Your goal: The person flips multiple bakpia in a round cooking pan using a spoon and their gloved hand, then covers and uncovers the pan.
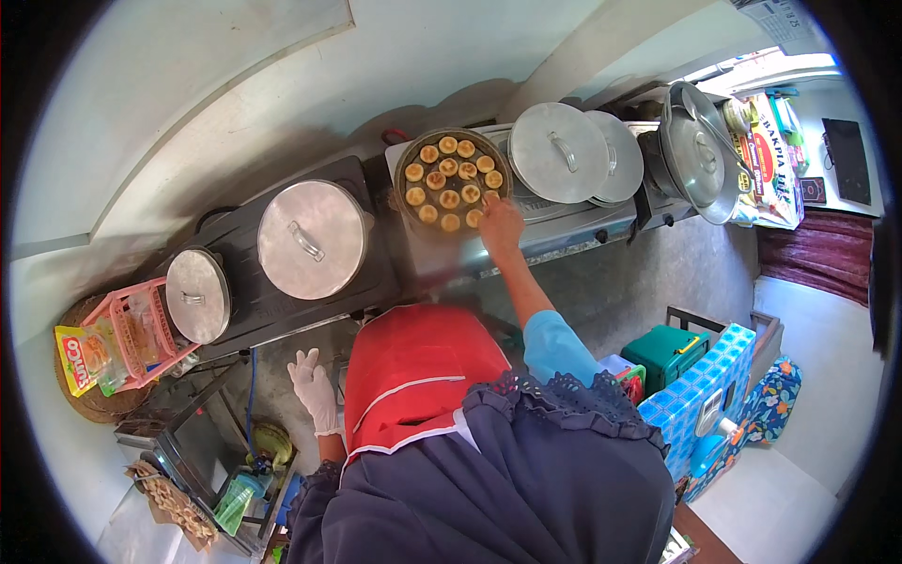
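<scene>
A round metal pan [461,204] on the stove holds many small round browned cakes [449,199]. My right hand [502,227], bare, reaches over the pan's lower right rim, with its fingertips at a cake near that edge; whether they grip it cannot be told. My left hand [311,390], in a pale thin glove, hangs beside the red apron [430,366] with its fingers apart and nothing in it. Left of the pan, a large metal lid [312,240] with a handle covers another vessel on a dark stove.
A smaller lidded pan [198,296] and a pink plastic basket [144,331] stand at the left. Right of the cakes are metal lids [558,153] and a large wok [705,162]. A green box [664,358] stands behind at the lower right, near a blue checked cloth [694,409].
</scene>
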